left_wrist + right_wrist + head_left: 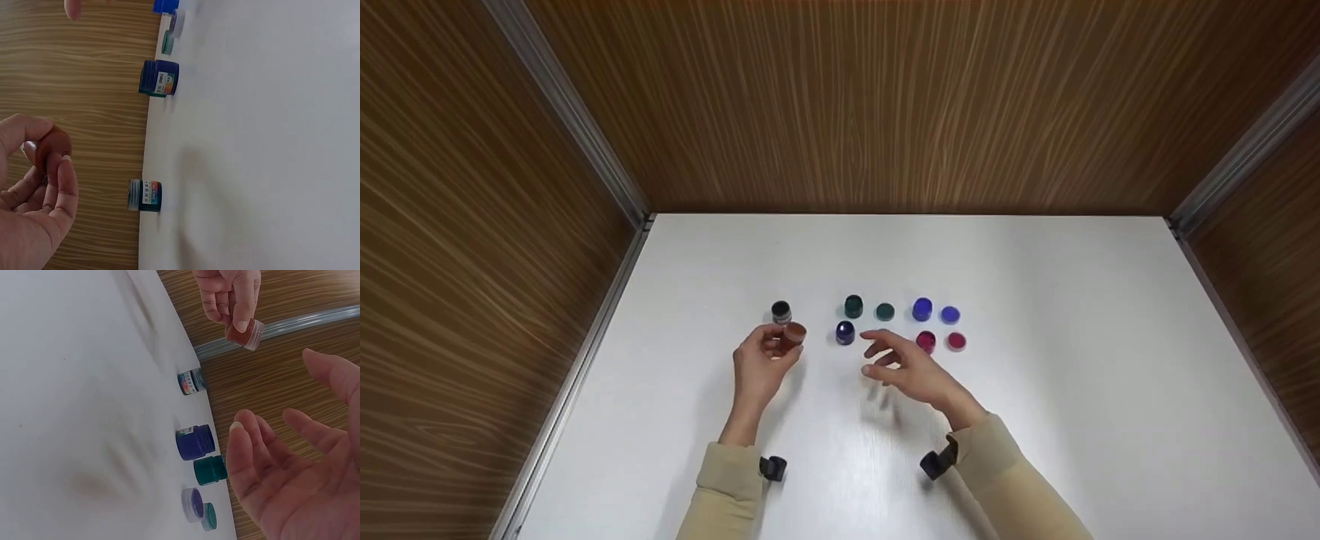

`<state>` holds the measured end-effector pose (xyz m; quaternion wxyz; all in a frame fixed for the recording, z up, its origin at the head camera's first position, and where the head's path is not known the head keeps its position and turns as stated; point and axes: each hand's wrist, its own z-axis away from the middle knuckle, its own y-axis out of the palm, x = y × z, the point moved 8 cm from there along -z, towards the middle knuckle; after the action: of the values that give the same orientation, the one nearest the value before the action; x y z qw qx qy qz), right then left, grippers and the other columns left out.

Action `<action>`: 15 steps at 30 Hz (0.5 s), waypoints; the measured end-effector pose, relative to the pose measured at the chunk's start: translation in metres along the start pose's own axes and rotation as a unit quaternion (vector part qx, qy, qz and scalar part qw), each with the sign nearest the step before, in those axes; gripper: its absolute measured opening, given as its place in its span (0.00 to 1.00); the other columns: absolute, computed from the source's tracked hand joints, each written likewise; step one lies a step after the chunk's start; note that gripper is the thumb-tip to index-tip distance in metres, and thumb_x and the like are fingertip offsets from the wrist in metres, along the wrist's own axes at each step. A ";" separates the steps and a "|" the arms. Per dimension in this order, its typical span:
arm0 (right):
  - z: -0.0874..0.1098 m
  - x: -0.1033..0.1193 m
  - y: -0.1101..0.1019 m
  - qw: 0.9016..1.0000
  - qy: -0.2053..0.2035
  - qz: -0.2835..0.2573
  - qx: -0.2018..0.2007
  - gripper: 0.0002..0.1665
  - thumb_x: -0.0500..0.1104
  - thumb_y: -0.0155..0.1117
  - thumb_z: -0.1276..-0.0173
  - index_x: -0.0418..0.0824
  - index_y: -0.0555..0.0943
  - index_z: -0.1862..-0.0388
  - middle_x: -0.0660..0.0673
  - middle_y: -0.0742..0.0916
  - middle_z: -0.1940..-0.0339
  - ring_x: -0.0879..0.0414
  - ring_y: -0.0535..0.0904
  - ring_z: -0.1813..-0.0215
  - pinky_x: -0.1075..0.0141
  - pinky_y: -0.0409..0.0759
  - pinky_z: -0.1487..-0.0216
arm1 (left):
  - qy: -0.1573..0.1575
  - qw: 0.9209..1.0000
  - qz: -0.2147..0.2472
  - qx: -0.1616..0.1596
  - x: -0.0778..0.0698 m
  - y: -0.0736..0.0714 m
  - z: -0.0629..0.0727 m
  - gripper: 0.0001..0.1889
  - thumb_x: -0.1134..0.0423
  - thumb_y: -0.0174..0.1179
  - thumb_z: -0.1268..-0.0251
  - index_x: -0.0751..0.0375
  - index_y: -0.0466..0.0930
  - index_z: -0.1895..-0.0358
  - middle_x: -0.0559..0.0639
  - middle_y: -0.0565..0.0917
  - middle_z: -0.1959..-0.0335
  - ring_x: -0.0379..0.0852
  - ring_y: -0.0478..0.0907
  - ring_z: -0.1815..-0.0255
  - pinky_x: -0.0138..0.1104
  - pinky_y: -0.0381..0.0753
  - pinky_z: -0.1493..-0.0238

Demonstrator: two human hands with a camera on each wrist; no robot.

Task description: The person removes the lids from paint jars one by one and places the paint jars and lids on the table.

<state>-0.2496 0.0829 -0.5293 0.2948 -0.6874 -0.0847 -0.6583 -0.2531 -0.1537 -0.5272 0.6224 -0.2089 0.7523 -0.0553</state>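
My left hand holds a small brown paint jar between thumb and fingers, raised above the white table. In the right wrist view the same jar is tilted and shows a clear-rimmed lid. Just beyond the left hand stands a black paint jar, its label facing me in the left wrist view. My right hand hovers empty with fingers loosely bent, to the right of an uncapped dark blue-violet jar. A violet lid lies near that jar; the right hand hides it in the head view.
Behind stand an open green jar with its lid and a blue jar with its lid. Right of the right hand are a red jar and its lid. Wood-grain panels enclose the table.
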 end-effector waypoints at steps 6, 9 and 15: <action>-0.002 0.008 -0.007 0.999 -0.013 0.013 -0.029 0.30 0.45 0.68 0.32 0.41 0.72 0.33 0.40 0.81 0.50 0.49 0.81 0.52 0.61 0.82 0.56 | 0.012 0.998 0.001 0.055 -0.012 0.020 0.009 0.17 0.71 0.72 0.48 0.65 0.81 0.53 0.54 0.83 0.60 0.44 0.81 0.66 0.29 0.81 0.67; -0.004 0.010 -0.010 0.999 -0.018 0.012 -0.044 0.29 0.44 0.68 0.32 0.41 0.72 0.34 0.36 0.81 0.50 0.48 0.81 0.53 0.63 0.82 0.57 | 0.017 0.997 0.005 0.071 -0.017 0.028 0.012 0.18 0.71 0.73 0.48 0.64 0.81 0.53 0.54 0.83 0.59 0.43 0.82 0.66 0.29 0.82 0.67; -0.004 0.014 -0.011 0.998 -0.027 0.010 -0.061 0.29 0.43 0.68 0.32 0.40 0.72 0.34 0.36 0.81 0.52 0.48 0.80 0.55 0.64 0.81 0.60 | 0.045 0.995 0.028 0.090 -0.028 0.039 0.017 0.17 0.71 0.73 0.49 0.64 0.82 0.54 0.54 0.85 0.61 0.43 0.83 0.67 0.38 0.84 0.65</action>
<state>-0.2568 0.0863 -0.5128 0.2564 -0.7221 -0.0456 -0.6409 -0.2428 -0.1048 -0.5190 0.6055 -0.1281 0.7770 -0.1150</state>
